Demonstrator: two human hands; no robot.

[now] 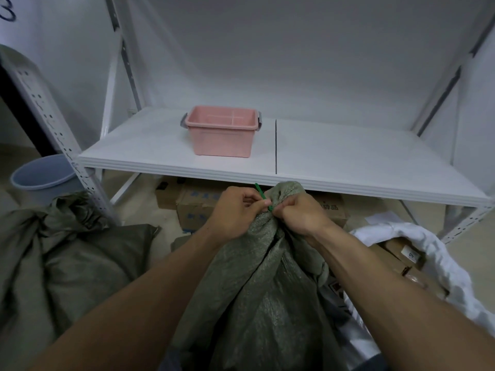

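Findings, left to right. At 9 o'clock a spare sack (67, 263) lies slumped on the floor, with a grey bucket (40, 175) behind it at 10 o'clock; neither is in work. A pink bin (222, 132) stands on the white shelf (348, 156) at 12 o'clock, well apart from your hands.

Just below centre, your left hand (235, 210) pinches the green tie (263, 196), fingers curled tight on the strap, its free tail pointing toward 11 o'clock. Your right hand (300, 212), at 3 o'clock of the left, grips the bunched neck of the woven sack (262, 277), fingers closed on the fabric beside the tie. The sack stands between your forearms, running from the hands down to 6 o'clock, in front of the shelf edge.

Progress, as judged: the mouth is gathered and the tie sits at the neck, so the gathering is done. Only the tie remains to be worked; whether you are drawing it tight or freeing it cannot be determined.

Not verifiable: the cardboard boxes (198, 207) under the shelf are partly masked and their print is illegible. The tie's lock and its loop round the neck are covered by your fingers. The sack's contents are hidden and its base is cut off. At 4 o'clock, white sheeting (442, 263) conceals most of a carton.
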